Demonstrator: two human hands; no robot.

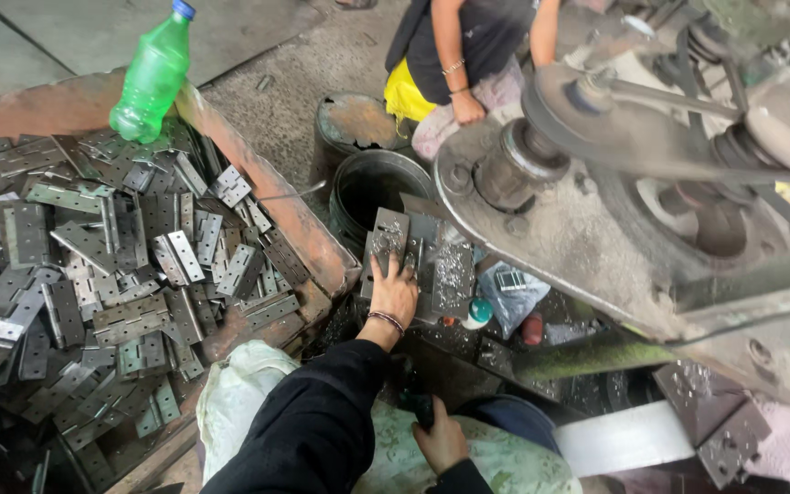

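Our left hand (394, 295) presses flat, fingers spread, on a plate (388, 240) by the bin (308, 229), right hand (441, 441) curled on something dark, green bottle (152, 75) at the bin's far edge.

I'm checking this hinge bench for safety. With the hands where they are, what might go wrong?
The left hand lies bare on the metal plates, which are strewn with swarf: cuts seem likely. It also sits close below the open belt pulley, so a sleeve or the fingers might get caught. The green bottle leans on the bin's rim and may topple.
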